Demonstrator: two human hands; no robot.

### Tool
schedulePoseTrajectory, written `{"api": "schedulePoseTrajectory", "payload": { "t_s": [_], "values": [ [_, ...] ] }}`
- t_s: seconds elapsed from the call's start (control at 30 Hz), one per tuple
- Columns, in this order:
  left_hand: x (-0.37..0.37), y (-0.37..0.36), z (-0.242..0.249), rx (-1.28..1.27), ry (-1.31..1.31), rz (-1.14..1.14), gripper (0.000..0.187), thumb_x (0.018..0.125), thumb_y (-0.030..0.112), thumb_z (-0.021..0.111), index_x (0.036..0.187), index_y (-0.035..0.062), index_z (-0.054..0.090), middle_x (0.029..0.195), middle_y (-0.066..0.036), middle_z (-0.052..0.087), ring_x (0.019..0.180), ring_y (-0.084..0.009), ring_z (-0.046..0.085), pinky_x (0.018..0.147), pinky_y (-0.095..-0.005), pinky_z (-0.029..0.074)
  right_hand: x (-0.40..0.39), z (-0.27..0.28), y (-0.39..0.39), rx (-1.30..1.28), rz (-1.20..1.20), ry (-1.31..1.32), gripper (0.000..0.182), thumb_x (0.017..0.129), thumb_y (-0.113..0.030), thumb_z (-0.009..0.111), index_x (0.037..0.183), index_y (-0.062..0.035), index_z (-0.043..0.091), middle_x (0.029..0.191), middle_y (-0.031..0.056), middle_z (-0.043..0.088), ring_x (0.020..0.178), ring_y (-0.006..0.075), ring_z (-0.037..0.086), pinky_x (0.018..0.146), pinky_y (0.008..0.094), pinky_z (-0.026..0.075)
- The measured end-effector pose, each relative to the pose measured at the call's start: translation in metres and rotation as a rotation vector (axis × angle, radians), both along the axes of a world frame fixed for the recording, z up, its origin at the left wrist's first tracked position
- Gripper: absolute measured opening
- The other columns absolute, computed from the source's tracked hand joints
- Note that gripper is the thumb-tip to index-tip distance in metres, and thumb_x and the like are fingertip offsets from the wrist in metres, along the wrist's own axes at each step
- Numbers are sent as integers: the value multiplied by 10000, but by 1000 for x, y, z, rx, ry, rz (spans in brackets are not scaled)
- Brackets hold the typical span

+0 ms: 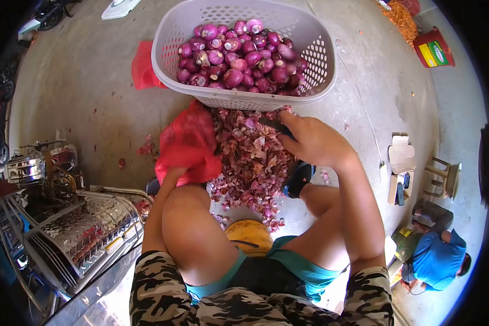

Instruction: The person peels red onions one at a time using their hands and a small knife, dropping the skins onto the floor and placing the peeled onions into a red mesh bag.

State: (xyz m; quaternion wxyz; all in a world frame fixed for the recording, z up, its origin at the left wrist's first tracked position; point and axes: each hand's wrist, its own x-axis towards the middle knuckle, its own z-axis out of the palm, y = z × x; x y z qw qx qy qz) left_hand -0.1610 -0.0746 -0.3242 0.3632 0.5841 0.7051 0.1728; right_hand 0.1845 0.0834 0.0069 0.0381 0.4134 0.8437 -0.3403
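Observation:
My right hand is closed around a knife, its dark blade pointing left over a heap of onion skins. My left hand reaches into a red mesh bag by my left knee. The mesh hides its fingers, so whether they grip anything does not show. Just beyond both hands stands a grey perforated basket holding many peeled purple onions. One onion at the basket's right side looks smeared by motion.
Between my legs is a yellow container. Another red mesh piece lies left of the basket. A chrome metal frame is at left. On the right are an open cardboard box, a stool and a person in blue.

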Motion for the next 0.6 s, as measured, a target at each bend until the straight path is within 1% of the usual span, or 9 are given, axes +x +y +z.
{"api": "schedulePoseTrajectory", "payload": {
  "t_s": [0.1,0.2,0.3,0.33,0.4,0.47,0.5,0.53,0.6],
  "values": [
    [-7,-34,7,-106,-169,127,447,842,89,581,1271,28,472,1039,-130,611,929,-225,614,749,-301,502,3,-4,-1,56,44,23,223,857,-161,545,1005,5,522,817,242,620,823,403,603,731,504,461],
    [-16,-72,20,-222,-439,307,452,844,89,581,1277,29,468,1042,-126,610,929,-221,613,746,-297,502,8,-14,-3,93,72,175,203,871,-151,557,1018,-13,538,815,235,602,786,416,576,681,482,445],
    [-31,-97,45,-258,-777,513,457,845,89,581,1283,29,463,1045,-123,610,930,-216,612,744,-294,502,5,1,-4,45,89,95,205,891,-175,539,1028,-23,552,835,227,604,794,413,576,685,474,449],
    [-37,-101,60,-235,-849,596,459,846,89,581,1285,30,461,1045,-121,610,930,-215,612,743,-293,502,4,6,-4,32,78,86,213,898,-190,534,1027,-21,550,842,228,604,798,414,576,685,475,449],
    [-42,-93,116,-141,-892,745,462,847,89,581,1289,30,458,1047,-119,609,930,-212,612,742,-291,502,2,13,-5,2,59,59,233,912,-221,526,1024,-18,547,856,231,604,807,416,576,684,476,449],
    [-13,-63,210,-12,-818,800,482,864,93,587,1316,14,441,1095,-84,589,994,-166,584,748,-253,498,2,15,-5,68,37,76,237,918,-233,525,1024,-21,546,854,235,601,810,412,579,689,466,453],
    [4,-46,251,101,-859,692,522,844,123,620,1316,0,436,1115,-106,590,994,-179,589,753,-263,493,-1,15,-6,96,28,91,239,921,-239,524,1023,-23,545,853,237,600,811,411,580,691,461,456],
    [18,-29,282,214,-894,579,566,823,154,653,1316,-14,431,1134,-128,591,995,-192,593,757,-274,489,-5,16,-6,82,-4,169,283,909,-278,544,1006,-12,549,841,237,604,812,406,591,697,464,458],
    [29,6,316,270,-938,284,718,763,214,714,1349,-44,389,1234,-172,551,1133,-266,558,940,-372,461,-8,22,-7,59,-80,318,377,885,-358,583,970,9,558,818,237,612,814,395,613,709,470,462]
  ]
}}
